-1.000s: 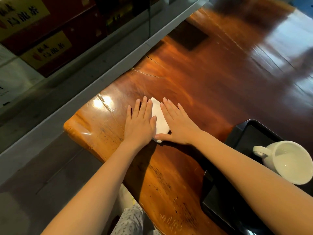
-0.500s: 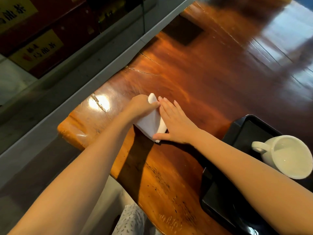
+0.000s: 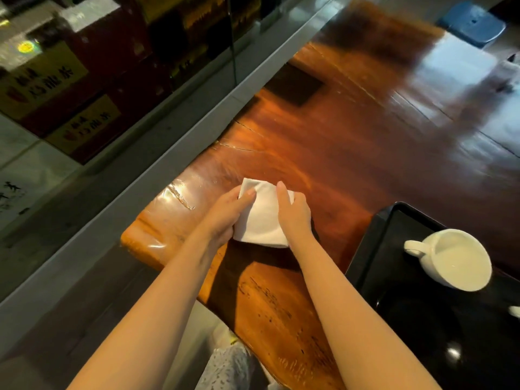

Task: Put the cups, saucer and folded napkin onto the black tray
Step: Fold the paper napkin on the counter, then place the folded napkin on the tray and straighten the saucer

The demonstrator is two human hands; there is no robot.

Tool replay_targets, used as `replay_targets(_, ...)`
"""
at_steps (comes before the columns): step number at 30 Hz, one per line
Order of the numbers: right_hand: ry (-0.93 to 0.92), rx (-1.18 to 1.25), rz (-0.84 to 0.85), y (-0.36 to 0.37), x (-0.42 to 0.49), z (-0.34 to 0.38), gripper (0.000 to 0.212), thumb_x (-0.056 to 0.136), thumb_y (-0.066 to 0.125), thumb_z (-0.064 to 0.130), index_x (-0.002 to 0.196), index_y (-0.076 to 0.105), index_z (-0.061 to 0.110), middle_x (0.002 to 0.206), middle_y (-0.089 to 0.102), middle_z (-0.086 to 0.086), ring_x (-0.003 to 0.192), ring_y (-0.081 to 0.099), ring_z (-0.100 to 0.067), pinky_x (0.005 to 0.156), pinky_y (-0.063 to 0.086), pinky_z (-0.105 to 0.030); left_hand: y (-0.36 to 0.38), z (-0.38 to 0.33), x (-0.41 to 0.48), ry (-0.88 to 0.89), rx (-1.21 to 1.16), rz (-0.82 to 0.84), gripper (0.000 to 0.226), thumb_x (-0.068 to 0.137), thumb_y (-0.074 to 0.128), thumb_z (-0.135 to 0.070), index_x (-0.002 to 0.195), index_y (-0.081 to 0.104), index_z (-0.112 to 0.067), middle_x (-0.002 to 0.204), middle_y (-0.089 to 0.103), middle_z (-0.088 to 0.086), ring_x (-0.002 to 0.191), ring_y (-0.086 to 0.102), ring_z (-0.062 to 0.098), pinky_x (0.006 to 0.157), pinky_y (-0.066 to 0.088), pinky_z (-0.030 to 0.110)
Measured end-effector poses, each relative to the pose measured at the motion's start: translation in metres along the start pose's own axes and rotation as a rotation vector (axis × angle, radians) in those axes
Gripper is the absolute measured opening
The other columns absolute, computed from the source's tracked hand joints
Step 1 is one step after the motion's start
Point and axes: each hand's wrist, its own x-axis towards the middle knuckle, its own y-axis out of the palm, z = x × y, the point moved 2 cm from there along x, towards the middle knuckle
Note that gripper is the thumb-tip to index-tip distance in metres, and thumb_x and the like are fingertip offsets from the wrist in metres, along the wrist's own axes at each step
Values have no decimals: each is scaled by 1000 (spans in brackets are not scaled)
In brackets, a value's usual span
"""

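Note:
A white folded napkin [image 3: 263, 218] is held just above the glossy wooden table [image 3: 351, 153], near its left end. My left hand [image 3: 225, 213] grips the napkin's left edge, thumb on top. My right hand [image 3: 294, 211] grips its right edge. A black tray [image 3: 374, 249] sits at the right, on the table's near side. On the tray a white cup [image 3: 453, 258] lies tilted, its handle pointing left. A small white piece [image 3: 515, 311] shows at the frame's right edge; I cannot tell what it is.
The table's left edge [image 3: 146, 235] drops to a grey floor. A grey ledge [image 3: 157, 130] and a glass cabinet with red and yellow boxes [image 3: 64, 88] run along the left. A dark square inset [image 3: 295, 85] lies further up the table. A blue stool [image 3: 472, 23] stands at the far right.
Both hands were pressed flat on the napkin, then the left lifted its edge. Now both hands grip the napkin by its sides, and it looks wider and raised.

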Motion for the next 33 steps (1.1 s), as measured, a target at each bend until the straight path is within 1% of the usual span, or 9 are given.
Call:
replay_targets(6,21,-256,-143,2,0,-1,54,95,29,53,117,57,11,114,63,-6,97,60,-19,74,42,-24,-1,12,4,-76,-107,-61,29,93,55,-29,118,60,-16,111,69,10,100,66,26,81,55,40)
replay_targets(9,-14,-345,-180,0,-3,-7,49,97,29,47,115,56,11,110,63,-8,87,55,-13,71,41,-22,6,28,5,-120,-100,-125,39,89,55,-45,116,60,-18,111,67,8,102,65,26,88,54,43)
replay_targets(11,-12,-388,-158,0,-4,-14,47,98,28,46,118,53,12,114,62,-7,88,54,-12,73,41,-21,11,37,6,-73,100,-263,45,88,47,-56,107,60,-18,109,65,5,101,62,22,89,53,41)
replay_targets(14,-6,-375,-84,-1,-5,-20,49,100,25,42,120,53,8,120,60,-12,105,58,-23,82,39,-24,19,38,1,108,417,-475,37,96,35,-44,107,56,-16,101,60,1,94,58,20,76,50,32)
replay_targets(19,105,-289,0,-6,-2,-19,52,99,24,45,134,43,10,133,53,-8,117,54,-23,91,42,-26,31,36,-2,228,569,-518,30,99,32,-35,107,51,-13,94,55,0,85,55,18,75,49,35)
replay_targets(21,72,-320,-107,-4,-5,-23,48,98,27,46,125,49,13,123,59,-7,104,58,-19,84,49,-28,34,38,-4,271,529,-517,23,99,32,-33,102,49,-18,91,53,-3,79,52,11,72,48,30)
replay_targets(25,-44,-299,-211,4,-13,-35,38,97,33,46,105,53,15,99,62,-4,77,54,-10,56,40,-17,29,50,-8,221,435,-598,25,100,32,-31,103,50,-14,94,56,1,81,54,15,64,43,26)
replay_targets(28,-98,-266,-248,3,-16,-39,35,96,35,46,101,53,17,92,60,-1,74,54,-10,55,40,-15,30,55,-8,180,432,-619,32,100,32,-31,109,53,-8,96,58,5,83,54,18,66,41,26)
replay_targets(33,-97,-269,-325,-10,-26,-33,35,97,34,45,99,53,16,84,56,2,74,55,-11,54,39,-20,38,50,-17,133,289,-515,34,98,35,-38,95,53,-10,83,55,2,67,49,8,54,37,21)
